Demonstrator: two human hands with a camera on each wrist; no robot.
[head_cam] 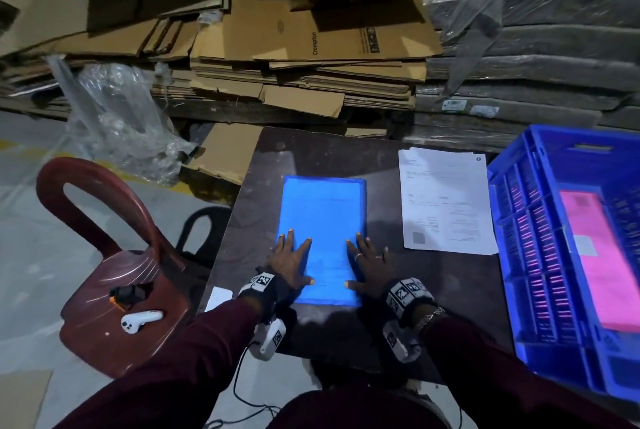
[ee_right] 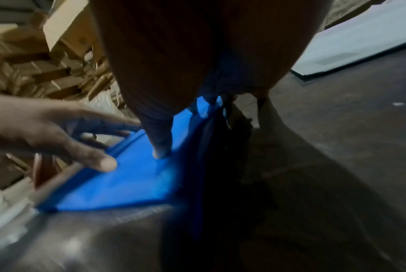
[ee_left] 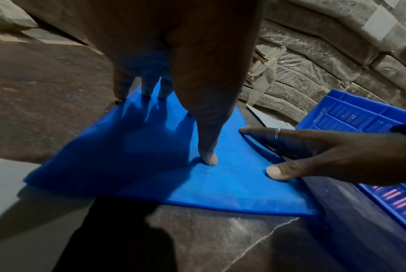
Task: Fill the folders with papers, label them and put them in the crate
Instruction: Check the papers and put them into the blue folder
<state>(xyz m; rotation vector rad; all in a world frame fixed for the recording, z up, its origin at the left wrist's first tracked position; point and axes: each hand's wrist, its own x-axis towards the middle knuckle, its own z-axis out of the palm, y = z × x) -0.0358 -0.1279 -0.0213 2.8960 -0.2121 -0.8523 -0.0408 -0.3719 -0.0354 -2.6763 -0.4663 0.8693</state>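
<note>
A blue folder (head_cam: 322,217) (ee_left: 150,165) (ee_right: 127,182) lies flat and closed on the dark table (head_cam: 460,286). My left hand (head_cam: 289,264) (ee_left: 197,82) presses flat on its near left part, fingers spread and straight. On the near right edge rests my right hand (head_cam: 370,266) (ee_right: 174,73), also flat with fingers spread, some on the table. A stack of white printed papers (head_cam: 446,200) lies to the right of the folder. The blue crate (head_cam: 519,255) stands at the right with a pink folder (head_cam: 599,262) inside.
A maroon plastic chair (head_cam: 114,269) stands left of the table, with a white controller (head_cam: 140,320) and a small black-and-orange device (head_cam: 126,295) on its seat. A small white slip (head_cam: 218,297) lies at the table's left edge. Flattened cardboard (head_cam: 294,58) and wrapped bundles (head_cam: 536,58) are piled behind.
</note>
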